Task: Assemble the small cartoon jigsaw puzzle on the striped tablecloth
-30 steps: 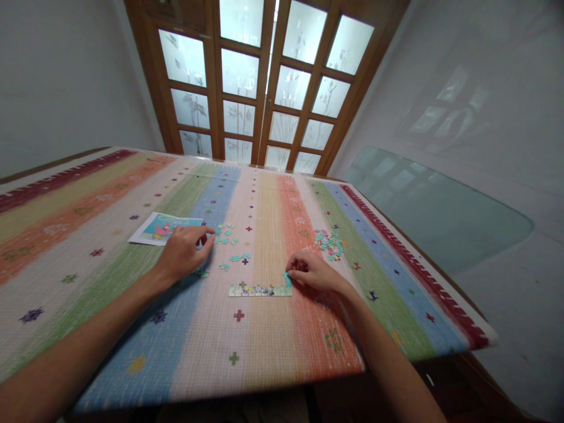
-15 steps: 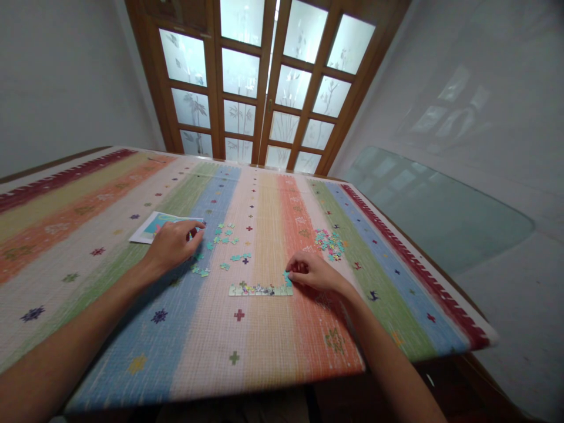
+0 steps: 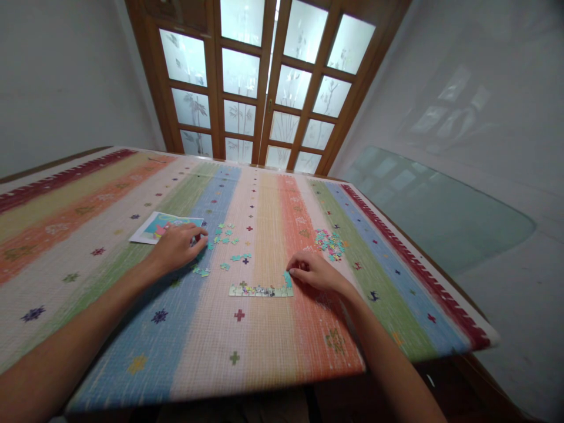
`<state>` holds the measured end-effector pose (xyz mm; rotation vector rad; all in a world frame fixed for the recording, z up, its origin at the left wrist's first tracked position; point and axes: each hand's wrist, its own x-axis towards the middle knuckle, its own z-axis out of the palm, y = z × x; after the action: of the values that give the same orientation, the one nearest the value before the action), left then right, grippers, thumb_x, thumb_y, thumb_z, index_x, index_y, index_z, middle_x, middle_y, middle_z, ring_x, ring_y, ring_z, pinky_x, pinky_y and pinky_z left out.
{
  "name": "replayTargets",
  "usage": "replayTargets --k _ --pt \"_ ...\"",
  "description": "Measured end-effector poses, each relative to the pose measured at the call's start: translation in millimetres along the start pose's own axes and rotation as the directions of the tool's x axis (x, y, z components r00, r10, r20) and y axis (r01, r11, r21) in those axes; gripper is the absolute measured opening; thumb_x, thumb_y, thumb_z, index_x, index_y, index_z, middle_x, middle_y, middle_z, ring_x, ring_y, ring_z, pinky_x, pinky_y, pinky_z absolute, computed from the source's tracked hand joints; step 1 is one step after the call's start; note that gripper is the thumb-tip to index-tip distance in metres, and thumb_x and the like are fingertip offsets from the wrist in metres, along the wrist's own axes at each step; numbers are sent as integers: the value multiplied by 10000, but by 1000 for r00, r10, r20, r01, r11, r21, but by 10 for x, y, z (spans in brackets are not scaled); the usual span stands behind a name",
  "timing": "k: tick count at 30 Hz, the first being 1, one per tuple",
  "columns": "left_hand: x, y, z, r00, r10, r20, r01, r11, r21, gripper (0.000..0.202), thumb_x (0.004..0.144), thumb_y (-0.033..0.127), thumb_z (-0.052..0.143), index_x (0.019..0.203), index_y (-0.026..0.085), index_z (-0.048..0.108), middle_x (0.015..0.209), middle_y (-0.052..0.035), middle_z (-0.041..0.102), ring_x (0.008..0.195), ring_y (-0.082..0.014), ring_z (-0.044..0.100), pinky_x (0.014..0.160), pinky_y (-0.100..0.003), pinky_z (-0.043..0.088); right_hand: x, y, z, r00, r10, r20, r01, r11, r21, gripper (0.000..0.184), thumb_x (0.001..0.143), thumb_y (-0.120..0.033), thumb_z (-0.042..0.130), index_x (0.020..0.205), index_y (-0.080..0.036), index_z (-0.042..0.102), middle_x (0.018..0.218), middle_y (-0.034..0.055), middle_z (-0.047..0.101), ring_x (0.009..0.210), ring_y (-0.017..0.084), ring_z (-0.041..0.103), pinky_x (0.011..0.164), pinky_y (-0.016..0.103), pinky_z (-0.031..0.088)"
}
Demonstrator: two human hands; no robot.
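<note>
Around the upper part of the strip's right end, my right hand (image 3: 314,270) has thumb and fingers pinched on a teal puzzle piece (image 3: 288,278). The joined strip of puzzle pieces (image 3: 259,291) lies flat in front of me, showing a pale edge and a colourful print. My left hand (image 3: 180,244) hovers beside loose teal puzzle pieces (image 3: 225,240), fingers half curled with a small gap at the thumb and nothing visible between them. Under that hand, partly covered, lies a picture card (image 3: 147,229) with a blue and pink print.
A heap of mixed puzzle pieces (image 3: 330,244) lies beyond my right hand. More loose pieces (image 3: 237,257) sit between the strip and the scattered group. A striped tablecloth (image 3: 273,335) covers the table. Glazed wooden doors (image 3: 264,88) stand behind it, with walls at both sides.
My left hand has shifted slightly right, towards the loose pieces, and its fingers have come closer to the thumb. My right hand has barely moved; more of the teal piece shows beside its fingertips.
</note>
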<state>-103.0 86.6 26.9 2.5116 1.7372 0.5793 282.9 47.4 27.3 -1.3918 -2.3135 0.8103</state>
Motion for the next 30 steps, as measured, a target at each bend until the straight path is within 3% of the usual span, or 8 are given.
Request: replayTargets --k 6,11,15,19,24,26,30 --pt "-10 -2 53 997 52 65 -52 999 6 411 884 471 503 983 187 783 964 -123 717 932 -306 658 869 -423 470 1 -48 -25 998 9 -57 -8 1000 14 124 848 -105 618 841 -163 728 769 32 677 698 152 568 670 278 425" --pt "-3 -22 77 996 63 69 -59 996 -67 367 853 488 523 909 196 738 844 -88 693 837 -283 647 802 -393 477 8 -40 -16 997 12 -74 -8 999 45 111 839 -119 627 822 -172 723 730 17 656 667 143 548 653 272 418" --pt "13 -29 59 998 38 51 -28 983 -179 295 801 504 594 801 219 668 800 -64 695 773 -256 629 747 -370 485 12 -20 -9 997 10 -81 -5 998 57 107 832 -118 633 817 -183 717 724 11 655 662 142 543 655 273 419" --pt "21 6 29 996 1 91 34 925 -380 298 839 500 588 801 214 664 762 -45 702 703 -211 611 678 -334 480 19 -4 9 996 -7 -91 13 998 66 104 848 -129 638 821 -189 718 761 29 676 697 156 571 670 288 428" --pt "-27 263 79 986 42 163 83 725 -683 294 857 483 638 832 190 648 774 -49 707 714 -190 635 683 -328 516 34 -60 97 999 -25 -40 33 979 202 53 883 -209 674 869 -180 716 792 40 689 678 146 568 648 281 447" --pt "-73 431 116 988 74 138 58 648 -759 263 847 455 672 864 193 645 799 -43 707 713 -177 630 680 -318 523 33 -127 133 999 -41 -6 41 959 280 104 901 -276 690 917 -178 722 812 40 701 668 138 566 630 270 450" --pt "-185 751 163 981 178 70 -53 604 -795 221 890 406 668 929 193 712 892 -64 746 818 -191 665 778 -340 544 13 -295 172 988 -152 40 126 918 377 176 918 -308 687 1044 -214 767 1024 67 755 787 148 629 682 270 485"
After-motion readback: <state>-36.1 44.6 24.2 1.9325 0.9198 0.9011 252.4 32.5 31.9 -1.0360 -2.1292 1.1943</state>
